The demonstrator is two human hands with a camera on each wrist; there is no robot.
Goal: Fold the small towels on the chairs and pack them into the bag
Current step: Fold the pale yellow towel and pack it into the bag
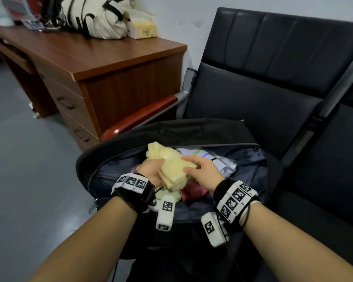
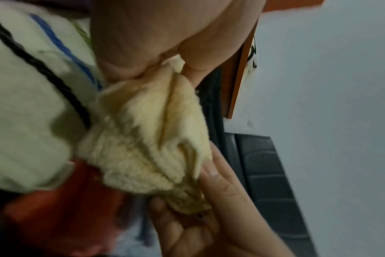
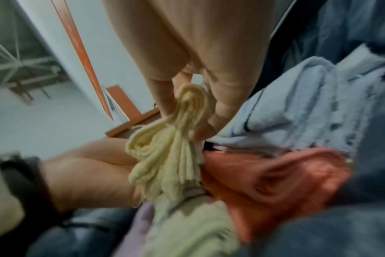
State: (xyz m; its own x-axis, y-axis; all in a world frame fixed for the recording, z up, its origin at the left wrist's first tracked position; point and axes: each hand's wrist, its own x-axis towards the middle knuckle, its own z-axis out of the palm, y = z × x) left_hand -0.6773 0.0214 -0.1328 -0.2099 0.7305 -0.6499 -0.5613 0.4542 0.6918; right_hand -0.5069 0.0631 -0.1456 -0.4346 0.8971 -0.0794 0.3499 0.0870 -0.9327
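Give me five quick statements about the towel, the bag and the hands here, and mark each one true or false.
1. Both hands, left hand and right hand, hold the folded pale yellow terry towel. True.
2. The towel is over the open black fabric bag. True.
3. The bag is empty. False: a red cloth and a white striped towel lie inside.
4. The bag sits on the brown wooden desk. False: it sits at the black padded chair.
5. The left hand is idle. False: its grip is on the towel.

Folded yellow towel (image 1: pixel 172 167) over open bag (image 1: pixel 192 131)
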